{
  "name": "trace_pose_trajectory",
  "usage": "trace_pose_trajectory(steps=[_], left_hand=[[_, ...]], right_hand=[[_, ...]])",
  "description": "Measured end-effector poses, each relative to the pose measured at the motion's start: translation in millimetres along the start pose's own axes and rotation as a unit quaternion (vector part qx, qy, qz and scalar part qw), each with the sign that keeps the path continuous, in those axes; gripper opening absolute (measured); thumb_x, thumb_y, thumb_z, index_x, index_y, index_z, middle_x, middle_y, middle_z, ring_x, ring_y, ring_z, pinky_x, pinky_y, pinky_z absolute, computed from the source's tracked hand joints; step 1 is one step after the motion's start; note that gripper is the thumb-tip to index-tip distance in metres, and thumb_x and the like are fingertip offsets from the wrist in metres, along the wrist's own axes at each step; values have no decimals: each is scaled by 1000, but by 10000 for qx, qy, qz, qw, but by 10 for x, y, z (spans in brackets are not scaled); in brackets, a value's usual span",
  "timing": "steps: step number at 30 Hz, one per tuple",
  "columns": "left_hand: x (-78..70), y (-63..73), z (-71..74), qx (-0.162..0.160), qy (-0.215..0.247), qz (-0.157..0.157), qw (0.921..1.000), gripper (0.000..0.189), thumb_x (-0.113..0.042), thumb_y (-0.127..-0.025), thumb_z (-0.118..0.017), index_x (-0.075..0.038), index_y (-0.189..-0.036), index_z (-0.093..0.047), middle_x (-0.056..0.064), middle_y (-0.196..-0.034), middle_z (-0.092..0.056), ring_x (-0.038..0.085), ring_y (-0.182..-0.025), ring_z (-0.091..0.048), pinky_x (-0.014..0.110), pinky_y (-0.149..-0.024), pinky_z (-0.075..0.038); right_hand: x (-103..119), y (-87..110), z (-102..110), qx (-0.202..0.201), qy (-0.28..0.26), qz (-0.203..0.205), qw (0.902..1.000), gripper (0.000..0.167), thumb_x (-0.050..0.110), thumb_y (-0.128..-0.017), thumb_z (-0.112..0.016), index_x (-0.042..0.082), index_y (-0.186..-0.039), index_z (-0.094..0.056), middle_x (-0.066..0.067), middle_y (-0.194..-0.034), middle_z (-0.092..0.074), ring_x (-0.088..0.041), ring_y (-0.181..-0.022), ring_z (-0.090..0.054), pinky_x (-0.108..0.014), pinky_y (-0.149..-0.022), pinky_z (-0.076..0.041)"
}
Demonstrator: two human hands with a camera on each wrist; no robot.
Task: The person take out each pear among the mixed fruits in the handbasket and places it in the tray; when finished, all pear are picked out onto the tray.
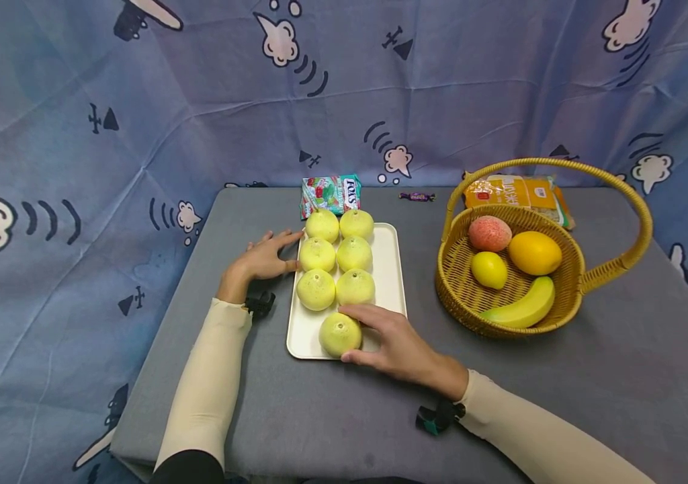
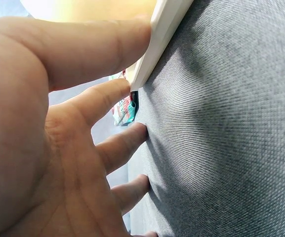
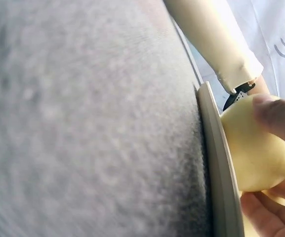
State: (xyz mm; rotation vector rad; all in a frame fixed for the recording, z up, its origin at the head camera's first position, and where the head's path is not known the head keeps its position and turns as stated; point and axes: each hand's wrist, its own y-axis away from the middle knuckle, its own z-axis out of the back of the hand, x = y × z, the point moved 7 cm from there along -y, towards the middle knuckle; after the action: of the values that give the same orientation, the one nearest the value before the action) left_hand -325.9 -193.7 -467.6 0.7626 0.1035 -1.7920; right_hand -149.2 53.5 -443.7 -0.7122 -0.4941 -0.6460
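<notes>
On a white rectangular tray (image 1: 389, 269) sit several round, pale yellow-green pears (image 1: 354, 254), paired in two columns toward the far end. A single pear (image 1: 339, 335) lies at the near end, with my right hand (image 1: 395, 341) gripping it from the right. In the right wrist view the thumb is on one side of this pear (image 3: 253, 148) and the fingers are on the other, just above the tray rim (image 3: 221, 173). My left hand (image 1: 268, 257) has its fingers spread at the tray's left edge. The left wrist view shows its thumb touching the rim (image 2: 157, 44), other fingertips resting on the cloth.
To the right stands a yellow wicker basket (image 1: 453, 296) with a tall handle, holding a banana (image 1: 525, 306), a lemon (image 1: 489, 270), a mango-like fruit (image 1: 535, 253) and a peach-like fruit (image 1: 490, 234). Behind are a teal snack bag (image 1: 332, 193), a purple-wrapped candy (image 1: 416, 197) and an orange bag (image 1: 513, 191).
</notes>
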Motion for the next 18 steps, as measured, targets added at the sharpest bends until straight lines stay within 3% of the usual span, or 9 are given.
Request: trace_pose_trajectory(steps=[5, 13, 18], left_hand=[[-11, 7, 10, -4, 48, 12, 10000, 82, -42, -105, -72, -25, -175, -32, 17, -184, -18, 48, -170, 1, 80, -129, 6], [-24, 21, 16, -17, 17, 32, 10000, 82, -43, -105, -73, -25, -175, -33, 17, -183, -19, 48, -170, 0, 80, -129, 5], [-18, 19, 12, -10, 51, 20, 10000, 83, -43, -105, -72, -25, -175, -32, 17, -184, -19, 48, -171, 1, 79, -129, 6]], right_hand=[[78, -17, 8, -147, 413, 240, 9988, 74, 29, -85, -98, 4, -147, -67, -10, -143, -71, -26, -131, -70, -47, -111, -59], [144, -62, 44, -247, 1397, 265, 9895, 69, 36, -88, -95, 8, -145, -69, -9, -136, -70, -23, -123, -71, -43, -104, -62], [148, -87, 71, -240, 1459, 236, 9887, 68, 37, -87, -96, 8, -143, -70, -9, -133, -71, -22, -119, -73, -42, -101, -64]])
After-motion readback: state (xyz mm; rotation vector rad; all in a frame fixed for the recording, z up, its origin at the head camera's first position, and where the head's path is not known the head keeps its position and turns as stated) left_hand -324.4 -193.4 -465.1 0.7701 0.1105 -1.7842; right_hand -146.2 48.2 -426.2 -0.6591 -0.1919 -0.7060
